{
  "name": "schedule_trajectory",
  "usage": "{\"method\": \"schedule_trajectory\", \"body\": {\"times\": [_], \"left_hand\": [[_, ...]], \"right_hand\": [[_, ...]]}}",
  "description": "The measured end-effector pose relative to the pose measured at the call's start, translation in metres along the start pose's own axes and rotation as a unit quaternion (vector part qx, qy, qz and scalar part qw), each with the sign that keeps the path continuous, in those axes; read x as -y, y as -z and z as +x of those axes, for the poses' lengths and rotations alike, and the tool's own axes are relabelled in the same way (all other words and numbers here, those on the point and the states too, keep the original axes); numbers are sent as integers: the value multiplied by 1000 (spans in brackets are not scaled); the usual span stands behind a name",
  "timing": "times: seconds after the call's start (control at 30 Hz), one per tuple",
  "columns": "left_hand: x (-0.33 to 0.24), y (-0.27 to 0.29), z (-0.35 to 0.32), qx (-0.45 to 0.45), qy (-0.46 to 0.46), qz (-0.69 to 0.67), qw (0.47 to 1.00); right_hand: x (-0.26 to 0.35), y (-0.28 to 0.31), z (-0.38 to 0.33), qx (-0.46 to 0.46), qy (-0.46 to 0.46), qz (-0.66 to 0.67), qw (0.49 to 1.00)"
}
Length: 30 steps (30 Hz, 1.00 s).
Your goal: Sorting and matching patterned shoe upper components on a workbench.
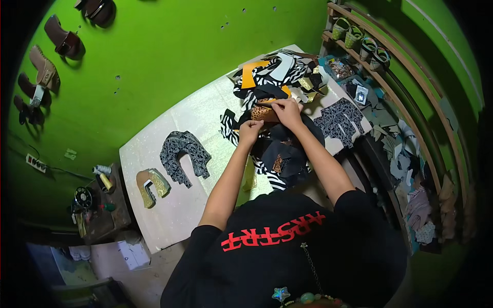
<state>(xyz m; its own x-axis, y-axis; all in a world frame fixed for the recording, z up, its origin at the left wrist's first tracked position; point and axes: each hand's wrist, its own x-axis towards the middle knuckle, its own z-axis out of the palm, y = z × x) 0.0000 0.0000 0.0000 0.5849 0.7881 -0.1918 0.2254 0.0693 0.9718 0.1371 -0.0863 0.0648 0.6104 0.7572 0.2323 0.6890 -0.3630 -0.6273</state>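
Both hands grip a leopard-print fabric scrap [262, 114] over a heap of cut material. My left hand [249, 132] pinches its lower left edge with closed fingers. At its upper right side my right hand [288, 111] is closed on the same scrap. Around and beneath them lie zebra-print pieces [229, 128], black pieces [280, 151] and, behind, an orange piece [250, 76]. What lies directly under my fingers is partly hidden.
On the pale table [169, 115] to the left lie a U-shaped black-and-grey patterned stack [172, 154] and gold-and-tan shoe-upper pieces [154, 185]. More patterned pieces [341, 122] lie right. A wooden rack [400, 84] holds small shoes; a sewing machine wheel [83, 197] stands left.
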Motion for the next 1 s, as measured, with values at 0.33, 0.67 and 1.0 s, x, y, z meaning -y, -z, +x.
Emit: {"method": "schedule_trajectory", "body": {"times": [0.33,0.67,1.0], "left_hand": [[-27,2,-6,-9,85,-215,973],[-24,68,-17,27,-2,-365,931],[-75,122,-54,-84,-121,-409,901]], "right_hand": [[-32,-6,24,-121,-49,355,926],[-27,-13,33,-181,-53,371,909],[24,-22,10,67,-66,436,895]]}}
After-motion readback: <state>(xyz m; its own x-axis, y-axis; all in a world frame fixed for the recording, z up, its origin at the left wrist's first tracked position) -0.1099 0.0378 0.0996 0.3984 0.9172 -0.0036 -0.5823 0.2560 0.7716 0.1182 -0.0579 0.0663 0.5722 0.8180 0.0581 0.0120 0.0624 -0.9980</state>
